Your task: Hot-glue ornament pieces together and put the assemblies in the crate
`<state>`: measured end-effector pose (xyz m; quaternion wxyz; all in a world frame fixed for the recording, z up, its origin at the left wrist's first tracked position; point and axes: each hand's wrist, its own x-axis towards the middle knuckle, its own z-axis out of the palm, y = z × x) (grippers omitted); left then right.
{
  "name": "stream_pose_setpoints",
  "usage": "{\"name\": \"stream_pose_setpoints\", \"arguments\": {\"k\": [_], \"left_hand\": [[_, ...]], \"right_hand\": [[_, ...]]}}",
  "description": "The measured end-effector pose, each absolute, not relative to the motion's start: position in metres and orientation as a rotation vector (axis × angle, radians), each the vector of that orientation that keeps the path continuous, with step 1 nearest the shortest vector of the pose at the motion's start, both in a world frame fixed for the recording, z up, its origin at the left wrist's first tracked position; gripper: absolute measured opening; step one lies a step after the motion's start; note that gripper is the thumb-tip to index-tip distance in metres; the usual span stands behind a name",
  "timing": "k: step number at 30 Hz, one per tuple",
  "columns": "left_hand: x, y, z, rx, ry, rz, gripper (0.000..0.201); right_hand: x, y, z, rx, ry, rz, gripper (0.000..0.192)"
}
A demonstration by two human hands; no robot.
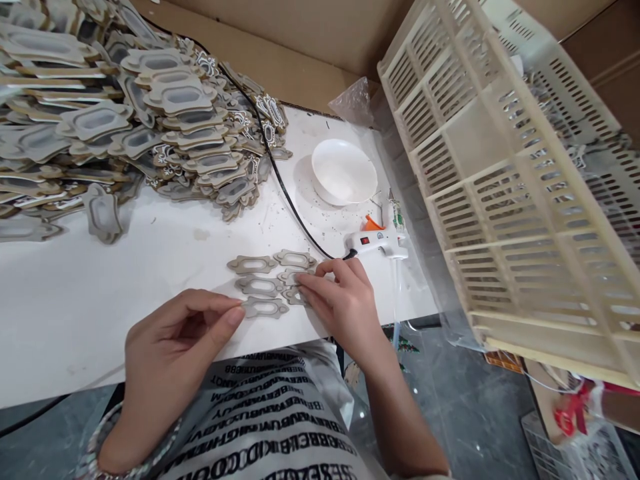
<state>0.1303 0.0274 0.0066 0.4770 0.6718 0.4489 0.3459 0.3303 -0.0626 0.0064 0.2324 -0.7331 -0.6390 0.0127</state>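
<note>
Small grey frame-shaped plates with an oval opening lie in two short columns near the table's front edge. My left hand (pixel 173 343) pinches the left end of the nearest plate in the left column (pixel 265 307) between thumb and forefinger. Behind it in that column are a middle plate (pixel 259 286) and a far plate (pixel 253 265). My right hand (pixel 345 300) has its fingertips closed at the right column, on the middle plate (pixel 287 277), and partly covers the near one (pixel 291 295). The far right plate (pixel 294 258) lies beyond my fingers.
A large heap of similar plates (pixel 185 93) fills the back left of the white table (pixel 75 300). A white bowl (pixel 345 172) and a white glue gun (pixel 375 243) with a black cord (pixel 285 190) are at the right. A tall slotted plastic crate (pixel 470 147) stands beyond the right edge.
</note>
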Motion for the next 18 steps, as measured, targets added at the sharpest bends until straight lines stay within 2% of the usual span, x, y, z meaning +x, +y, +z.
{"name": "stream_pose_setpoints", "arguments": {"k": [4,11,18], "left_hand": [[0.132,0.026,0.01,1.628,1.135,0.838,0.005],[0.141,0.019,0.017,1.538,0.983,0.763,0.005],[0.147,0.016,0.015,1.57,0.815,0.63,0.006]], "right_hand": [[0.327,-0.066,0.011,-1.998,-1.661,0.065,0.02],[0.298,-0.081,0.025,-1.645,-1.445,0.493,0.006],[0.292,-0.084,0.022,-1.617,-1.314,0.463,0.012]]}}
